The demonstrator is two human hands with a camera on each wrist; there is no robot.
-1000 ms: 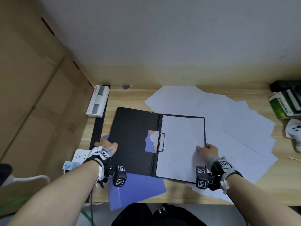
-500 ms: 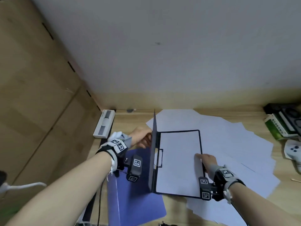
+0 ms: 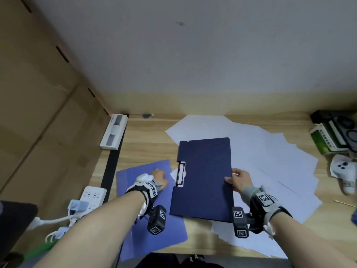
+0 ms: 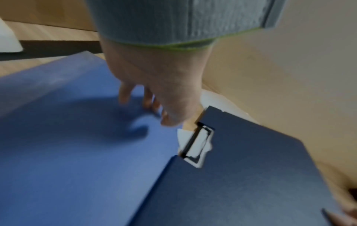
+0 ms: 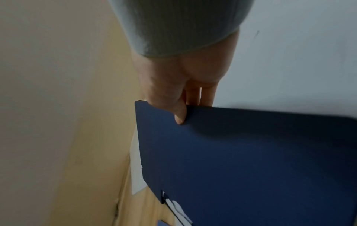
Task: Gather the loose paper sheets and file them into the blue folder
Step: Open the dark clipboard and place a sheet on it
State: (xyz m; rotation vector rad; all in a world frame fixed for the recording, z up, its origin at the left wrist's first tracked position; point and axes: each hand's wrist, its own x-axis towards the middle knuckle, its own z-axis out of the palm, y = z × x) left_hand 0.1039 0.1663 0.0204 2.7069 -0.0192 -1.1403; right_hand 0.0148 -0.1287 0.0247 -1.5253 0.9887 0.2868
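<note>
The dark blue folder point(image 3: 203, 178) lies closed on the desk, its black clip point(image 3: 181, 173) at the left edge with white paper showing through the notch. My right hand point(image 3: 238, 179) pinches the folder's right edge, thumb on top point(image 5: 180, 116) and fingers underneath. Loose white sheets point(image 3: 270, 161) are spread under and to the right of the folder. My left hand point(image 3: 158, 177) hovers with relaxed fingers over a lighter blue sheet point(image 3: 146, 209) to the left of the folder point(image 4: 251, 175), holding nothing.
A white device point(image 3: 114, 131) lies at the desk's back left and a power strip point(image 3: 92, 196) at the left edge. Green boxes point(image 3: 328, 138) and a white controller point(image 3: 343, 171) stand at the right. The wall rises right behind the desk.
The folder's left cover, flat open a second ago, was swung up by my left hand and now lies closed over the filed paper. My left hand has let go and moved left.
</note>
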